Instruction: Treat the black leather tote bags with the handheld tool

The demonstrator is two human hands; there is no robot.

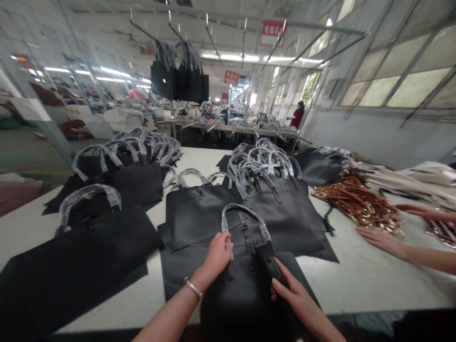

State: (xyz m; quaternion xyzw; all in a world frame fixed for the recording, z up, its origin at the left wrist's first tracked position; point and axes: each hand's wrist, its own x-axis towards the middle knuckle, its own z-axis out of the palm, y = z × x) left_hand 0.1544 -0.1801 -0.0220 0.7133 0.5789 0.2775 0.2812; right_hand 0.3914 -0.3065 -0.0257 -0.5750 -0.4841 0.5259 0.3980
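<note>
A black handbag (235, 308) lies in front of me at the table's near edge, its arched handle (245, 207) wrapped in clear plastic. With fingers curled round the left leg of that handle, my left hand (216, 254) is closed on it. My right hand (290, 287) pinches a flat black leather piece (266, 259) with a small round stud, close to the handle's right foot. Whether this piece is joined to the bag I cannot tell. Just beyond, a buckled strap (244, 227) runs down the middle of another black panel.
Black bags with wrapped handles lie in piles at left (124, 185) and centre right (285, 213). Another person's hands (384, 243) rest at right beside brown straps with gold hardware (359, 199). Behind the white table (342, 280) stands a rack with hanging bags (181, 80).
</note>
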